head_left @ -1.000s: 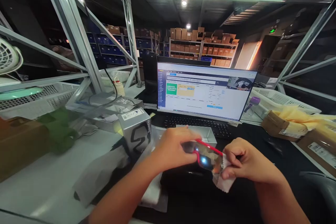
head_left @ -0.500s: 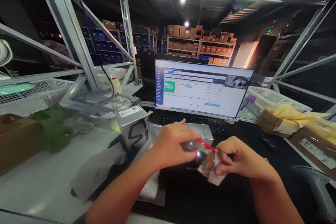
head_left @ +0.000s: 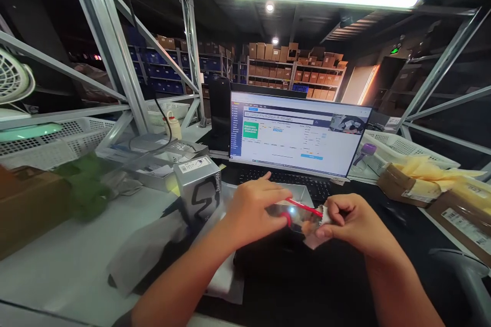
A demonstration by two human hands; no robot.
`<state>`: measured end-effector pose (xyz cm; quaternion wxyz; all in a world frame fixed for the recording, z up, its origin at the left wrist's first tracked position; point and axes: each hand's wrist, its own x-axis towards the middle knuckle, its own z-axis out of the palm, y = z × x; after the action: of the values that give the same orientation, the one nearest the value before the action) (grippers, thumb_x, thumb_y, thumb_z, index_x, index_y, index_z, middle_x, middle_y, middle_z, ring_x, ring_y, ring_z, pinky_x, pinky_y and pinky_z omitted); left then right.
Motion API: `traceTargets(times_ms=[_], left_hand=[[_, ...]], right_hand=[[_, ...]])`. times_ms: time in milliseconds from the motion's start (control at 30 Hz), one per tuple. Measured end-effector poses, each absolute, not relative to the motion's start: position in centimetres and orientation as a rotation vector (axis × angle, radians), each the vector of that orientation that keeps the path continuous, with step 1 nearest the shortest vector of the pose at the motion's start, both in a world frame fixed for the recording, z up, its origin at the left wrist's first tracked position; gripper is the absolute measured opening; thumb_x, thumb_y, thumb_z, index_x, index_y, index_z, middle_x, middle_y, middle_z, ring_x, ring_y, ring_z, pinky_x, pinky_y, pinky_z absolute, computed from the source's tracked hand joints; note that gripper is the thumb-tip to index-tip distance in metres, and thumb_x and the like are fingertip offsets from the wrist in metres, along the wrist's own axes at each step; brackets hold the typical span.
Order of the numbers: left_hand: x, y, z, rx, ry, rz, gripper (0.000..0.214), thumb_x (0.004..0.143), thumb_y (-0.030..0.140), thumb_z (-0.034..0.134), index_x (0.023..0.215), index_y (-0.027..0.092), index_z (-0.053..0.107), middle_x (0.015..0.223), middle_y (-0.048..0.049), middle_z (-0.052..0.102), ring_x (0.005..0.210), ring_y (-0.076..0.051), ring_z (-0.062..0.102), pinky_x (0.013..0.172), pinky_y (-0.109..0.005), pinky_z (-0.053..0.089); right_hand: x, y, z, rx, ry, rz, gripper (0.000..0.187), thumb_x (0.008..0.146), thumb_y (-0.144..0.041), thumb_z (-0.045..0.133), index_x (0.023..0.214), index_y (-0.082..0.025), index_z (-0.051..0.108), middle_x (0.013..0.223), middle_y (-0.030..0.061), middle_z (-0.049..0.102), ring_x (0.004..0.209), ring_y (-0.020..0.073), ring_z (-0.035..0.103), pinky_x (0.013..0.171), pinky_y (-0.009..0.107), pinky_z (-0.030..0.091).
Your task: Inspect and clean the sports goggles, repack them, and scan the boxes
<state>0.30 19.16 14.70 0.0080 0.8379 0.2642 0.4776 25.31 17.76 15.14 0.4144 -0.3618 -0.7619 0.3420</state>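
Note:
My left hand point(head_left: 255, 207) curls its fingers and thumb round what look like red-framed glasses point(head_left: 305, 206) with a shiny, reflecting lens. A small pale cloth point(head_left: 316, 237) with a zigzag edge is pinched between the thumb and fingers of my right hand point(head_left: 347, 219). The cloth lies against the right end of the lens and red frame. Behind the hands, an open silver-grey box point(head_left: 301, 193) is partly hidden. Left of my left hand stands a closed grey box point(head_left: 197, 189) with a black S-shaped mark, beside clear plastic wrapping point(head_left: 233, 286).
A monitor point(head_left: 295, 135) and keyboard point(head_left: 318, 189) stand beyond the hands. On the right are a mouse point(head_left: 395, 213), a scanner point(head_left: 466, 271), and cardboard boxes point(head_left: 408, 186) with yellow packaging. A white bag point(head_left: 143, 253) and green plastic point(head_left: 86, 184) lie left.
My right hand has shifted slightly right and up with the cloth, now at the frame's right end. My left hand keeps its hold on the glasses. The camera view has shifted a little.

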Motion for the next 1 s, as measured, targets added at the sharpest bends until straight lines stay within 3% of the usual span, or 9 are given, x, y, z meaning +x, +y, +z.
traceTargets(times_ms=[100,300,400,500,567,633,733,867,1000], left_hand=[[0.9,18.8,14.4,2.785,0.830,1.521,0.025,0.071,0.009,0.064,0.093,0.020,0.070,0.087,0.0026,0.076,0.076,-0.014,0.070,0.111,-0.047,0.047],[2.4,18.6,13.1,3.043,0.697,1.399,0.007,0.086,0.015,0.060,0.086,0.016,0.067,0.086,-0.0022,0.075,0.080,-0.015,0.071,0.116,-0.044,0.042],[1.4,18.8,13.8,2.897,0.692,1.426,0.013,0.082,0.018,0.068,0.094,0.020,0.071,0.096,0.0003,0.077,0.088,-0.015,0.072,0.119,-0.045,0.038],[0.0,18.9,14.8,2.743,0.712,1.396,0.030,0.072,0.013,0.071,0.099,0.024,0.072,0.098,0.0046,0.077,0.088,-0.012,0.072,0.122,-0.044,0.033],[-0.4,18.9,15.0,2.676,0.718,1.371,0.032,0.070,0.012,0.071,0.100,0.024,0.073,0.095,0.0060,0.077,0.088,-0.011,0.072,0.122,-0.041,0.033],[-0.4,18.8,15.0,2.660,0.720,1.359,0.030,0.070,0.014,0.073,0.099,0.024,0.074,0.094,0.0055,0.077,0.088,-0.011,0.072,0.121,-0.040,0.035],[0.2,18.4,14.8,2.740,0.716,1.382,0.026,0.073,0.015,0.073,0.099,0.021,0.073,0.094,0.0038,0.077,0.085,-0.011,0.072,0.121,-0.042,0.035],[1.5,17.5,14.4,3.000,0.637,1.455,0.016,0.087,0.012,0.062,0.100,0.015,0.070,0.094,-0.0005,0.078,0.087,-0.013,0.072,0.121,-0.041,0.037],[2.0,17.1,14.4,3.101,0.720,1.598,0.028,0.096,0.011,0.051,0.123,0.014,0.061,0.121,-0.0073,0.073,0.119,-0.019,0.065,0.120,-0.044,0.039]], right_hand=[[23.4,16.8,14.5,-1.001,-1.892,0.638,0.057,0.075,-0.040,0.082,0.054,-0.019,0.033,0.050,-0.0059,0.035,0.051,0.0076,0.029,0.046,0.020,0.022],[20.3,15.7,13.3,-1.066,-1.927,0.117,0.044,0.078,-0.015,0.070,0.055,-0.017,0.033,0.050,-0.0075,0.033,0.048,0.0059,0.026,0.046,0.021,0.018],[21.7,16.0,14.1,-0.939,-2.066,0.348,0.048,0.083,-0.025,0.074,0.058,-0.018,0.034,0.052,-0.0067,0.040,0.049,0.0066,0.033,0.047,0.020,0.023],[24.0,16.4,15.1,-0.721,-2.246,0.826,0.050,0.087,-0.031,0.075,0.061,-0.020,0.033,0.058,-0.0040,0.050,0.056,0.0098,0.053,0.051,0.019,0.033],[25.1,16.6,15.4,-0.632,-2.278,0.936,0.052,0.088,-0.030,0.074,0.061,-0.020,0.031,0.059,-0.0033,0.050,0.060,0.0118,0.059,0.053,0.019,0.035],[25.4,16.6,15.3,-0.644,-2.266,0.888,0.054,0.087,-0.030,0.075,0.059,-0.020,0.031,0.056,-0.0042,0.046,0.056,0.0103,0.055,0.051,0.020,0.033],[24.4,16.4,14.6,-0.710,-2.242,0.684,0.055,0.089,-0.030,0.074,0.059,-0.019,0.030,0.054,-0.0069,0.036,0.050,0.0066,0.036,0.048,0.021,0.026],[22.1,16.0,14.0,-0.654,-2.255,0.300,0.049,0.094,-0.021,0.065,0.063,-0.018,0.028,0.056,-0.0077,0.029,0.051,0.0062,0.026,0.051,0.022,0.023],[21.5,16.0,14.0,-0.714,-2.086,0.179,0.046,0.093,-0.017,0.062,0.063,-0.018,0.027,0.056,-0.0077,0.029,0.050,0.0064,0.025,0.050,0.021,0.022]])
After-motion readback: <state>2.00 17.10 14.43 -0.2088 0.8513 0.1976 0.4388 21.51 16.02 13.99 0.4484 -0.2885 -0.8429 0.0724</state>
